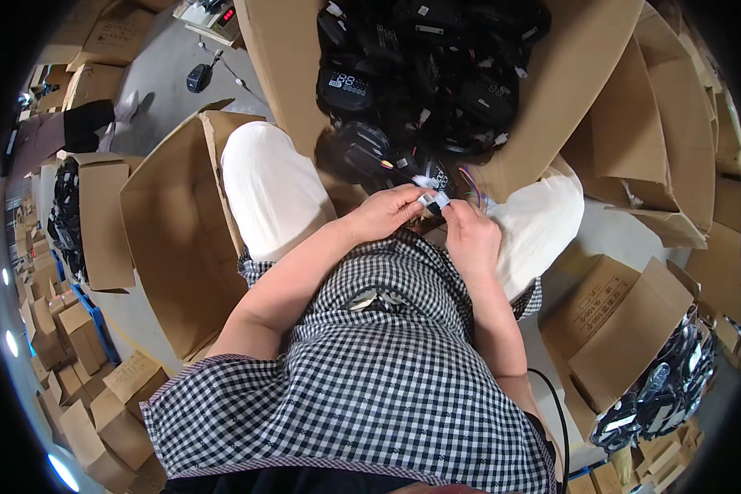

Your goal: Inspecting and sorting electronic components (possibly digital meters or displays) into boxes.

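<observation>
My left hand (384,213) pinches a small white wire connector (426,200) between thumb and fingertips. Against it, my right hand (474,234) grips a second white plug (442,200), and the two parts meet or nearly meet; I cannot tell if they are joined. Coloured wires (471,183) run beside the fingers. Just beyond my hands lies a black display unit (362,146), partly blurred. Past it, a large cardboard box (278,58) between my knees holds a pile of similar black display units (346,89) with white plugs on their leads.
Open cartons stand at my left (177,210) and right (663,136). A lower-right carton (605,309) is next to bagged black parts (663,387). At the upper left are a bench device (208,23) with a red readout, a cabled black unit (198,78) and another person's legs (90,123).
</observation>
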Demonstrator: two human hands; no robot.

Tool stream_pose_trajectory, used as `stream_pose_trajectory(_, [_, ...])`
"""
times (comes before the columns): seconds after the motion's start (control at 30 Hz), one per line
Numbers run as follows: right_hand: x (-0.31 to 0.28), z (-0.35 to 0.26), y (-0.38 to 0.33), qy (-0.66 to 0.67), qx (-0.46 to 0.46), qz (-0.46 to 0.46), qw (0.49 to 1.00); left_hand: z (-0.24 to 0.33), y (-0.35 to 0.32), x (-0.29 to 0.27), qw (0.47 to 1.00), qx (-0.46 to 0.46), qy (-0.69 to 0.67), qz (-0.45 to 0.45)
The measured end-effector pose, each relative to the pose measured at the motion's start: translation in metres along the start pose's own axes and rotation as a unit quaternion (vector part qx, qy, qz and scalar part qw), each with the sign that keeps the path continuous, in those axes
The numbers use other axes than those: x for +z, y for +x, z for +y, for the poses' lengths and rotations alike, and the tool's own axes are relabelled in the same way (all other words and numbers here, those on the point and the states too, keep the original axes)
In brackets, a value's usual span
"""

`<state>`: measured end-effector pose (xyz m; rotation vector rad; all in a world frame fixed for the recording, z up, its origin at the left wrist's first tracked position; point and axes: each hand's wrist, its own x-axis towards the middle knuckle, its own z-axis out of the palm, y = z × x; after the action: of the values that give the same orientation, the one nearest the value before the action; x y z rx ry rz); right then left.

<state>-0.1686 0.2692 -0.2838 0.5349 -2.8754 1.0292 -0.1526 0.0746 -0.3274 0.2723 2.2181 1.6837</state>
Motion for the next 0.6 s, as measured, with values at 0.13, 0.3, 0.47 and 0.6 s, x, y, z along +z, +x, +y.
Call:
stream_pose_trajectory(0.13, [-0.010, 0.000, 0.004, -0.105, -0.051, -0.049, 0.992, -0.004, -0.003, 0.001, 0.999, -0.009, 0.042, -0.027])
stream_pose_trajectory(0.3, [-0.010, 0.005, 0.005, -0.126, -0.085, -0.061, 0.986, -0.013, -0.006, -0.001, 0.991, -0.100, -0.071, -0.053])
stream_pose_trajectory(0.47, [-0.013, 0.011, 0.008, -0.056, -0.087, -0.159, 0.982, -0.011, -0.008, -0.008, 0.994, -0.088, 0.052, -0.046])
stream_pose_trajectory(0.6, [-0.007, 0.020, 0.008, 0.038, -0.078, -0.265, 0.960, -0.006, -0.010, -0.009, 0.986, -0.122, -0.049, -0.099])
